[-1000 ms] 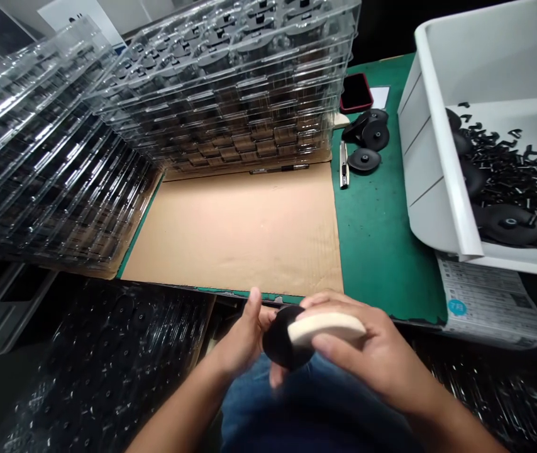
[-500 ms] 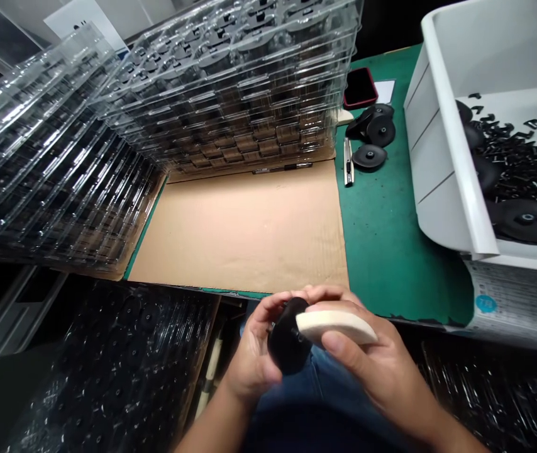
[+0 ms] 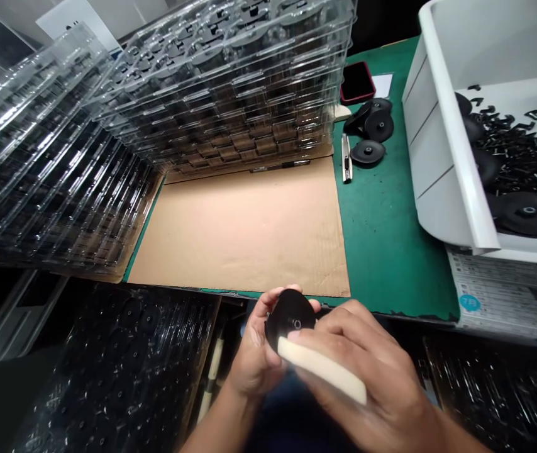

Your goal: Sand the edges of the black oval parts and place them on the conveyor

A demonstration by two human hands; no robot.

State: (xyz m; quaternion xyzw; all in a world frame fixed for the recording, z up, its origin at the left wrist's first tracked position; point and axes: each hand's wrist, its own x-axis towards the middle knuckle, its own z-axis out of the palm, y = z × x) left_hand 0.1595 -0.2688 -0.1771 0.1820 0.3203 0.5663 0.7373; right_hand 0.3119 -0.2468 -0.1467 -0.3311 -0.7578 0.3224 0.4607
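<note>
My left hand [image 3: 253, 362] holds a round black disc [image 3: 290, 316] with a small hole at its centre, its flat face turned up toward me. My right hand [image 3: 372, 377] grips a cream-coloured flat block [image 3: 321, 369] and presses its edge against the lower rim of the disc. Both hands are over my lap, just in front of the table's near edge.
A brown cardboard sheet [image 3: 244, 229] lies on the green mat [image 3: 384, 226]. Stacks of clear plastic trays [image 3: 231, 88] stand behind and at left. A white bin [image 3: 442, 157] at right holds black parts. Loose black discs [image 3: 367, 135], a cutter [image 3: 344, 160] and a phone [image 3: 356, 82] lie beyond.
The disc has turned from edge-on to face-up in my left hand. My right hand brought the cream block down from above the disc to its lower rim.
</note>
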